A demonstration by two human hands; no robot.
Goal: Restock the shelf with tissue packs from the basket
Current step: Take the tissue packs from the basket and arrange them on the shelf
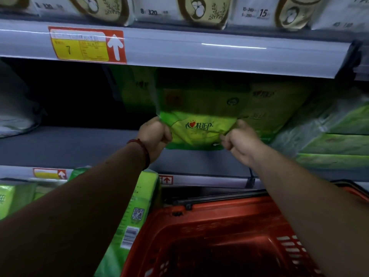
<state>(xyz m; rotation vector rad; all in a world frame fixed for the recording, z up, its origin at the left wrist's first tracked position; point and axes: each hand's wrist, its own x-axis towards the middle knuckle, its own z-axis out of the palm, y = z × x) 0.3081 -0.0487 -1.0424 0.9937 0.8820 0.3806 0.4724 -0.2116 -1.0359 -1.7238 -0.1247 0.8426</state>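
Note:
A green tissue pack (201, 116) lies on the grey middle shelf (65, 144), its near end sticking out toward me. My left hand (154, 135) grips the pack's near left corner. My right hand (239, 141) pinches the near right corner of the wrapper. More green packs (277, 104) stand behind it in the shadow. The red basket (215, 232) sits below, between my forearms, and I see no pack inside the part that shows. Another green pack (137, 208) with a barcode stands against the basket's left side.
Stacked green packs (331, 136) fill the shelf's right end. A white pack (14, 108) lies at the far left, with dark open shelf between. The upper shelf rail (179, 48) carries a yellow price tag (79, 47). White packs (203, 11) line the top shelf.

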